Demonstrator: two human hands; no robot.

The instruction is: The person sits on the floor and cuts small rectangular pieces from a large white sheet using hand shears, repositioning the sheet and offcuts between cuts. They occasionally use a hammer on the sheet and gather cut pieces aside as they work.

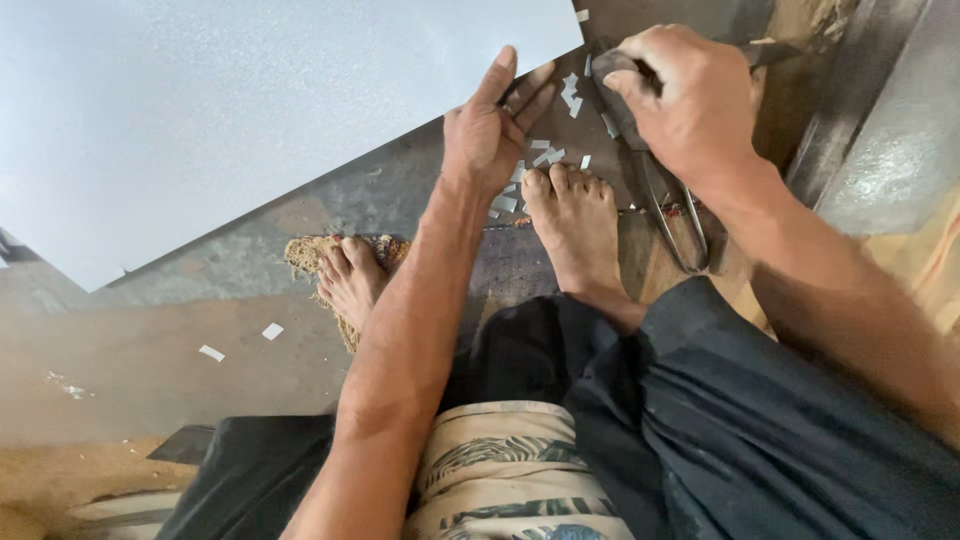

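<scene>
Left hand (492, 130) steadies metal sheet (250, 110); right hand (690, 100) grips shears (655, 175).

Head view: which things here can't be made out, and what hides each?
- Metal sheet: cut off by the top and left edges.
- Shears: the right hand covers the handles; blade tips unclear behind it.
- Left hand: its palm lies on the sheet's corner, hiding that corner.
- Scraps: too small for their shape to be told.
</scene>
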